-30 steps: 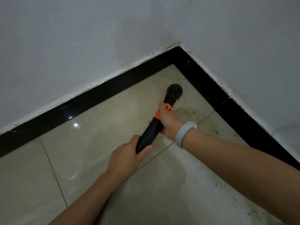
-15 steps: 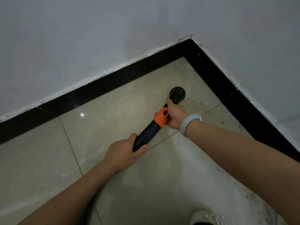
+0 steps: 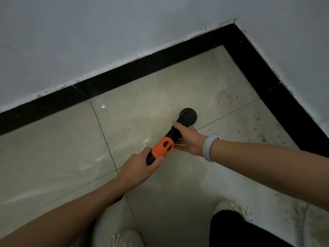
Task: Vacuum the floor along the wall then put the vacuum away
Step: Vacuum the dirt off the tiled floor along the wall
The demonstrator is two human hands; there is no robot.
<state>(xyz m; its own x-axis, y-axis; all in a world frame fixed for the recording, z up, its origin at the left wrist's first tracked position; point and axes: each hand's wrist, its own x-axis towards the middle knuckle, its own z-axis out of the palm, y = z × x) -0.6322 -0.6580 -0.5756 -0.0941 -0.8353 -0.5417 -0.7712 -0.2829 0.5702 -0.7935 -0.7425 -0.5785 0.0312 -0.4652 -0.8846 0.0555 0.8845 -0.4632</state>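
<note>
Two hands grip a black-and-orange vacuum wand (image 3: 161,148) on the tiled floor (image 3: 53,148).
Its round nozzle (image 3: 187,116) sits near the corner; left hand (image 3: 140,166) wraps the rear, hiding it, right hand (image 3: 189,138) curls round the neck; dirt specks (image 3: 226,98) blur.

A black vacuum wand (image 3: 170,138) with an orange collar slants far-right across the beige tiled floor (image 3: 53,148), its round nozzle (image 3: 187,116) down on a tile near the black skirting.

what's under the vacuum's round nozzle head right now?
The nozzle head sits on beige floor tile, just above a grout line. The tile patch directly beneath is covered, so any dirt there is unseen; visible specks lie off to its right.
</note>
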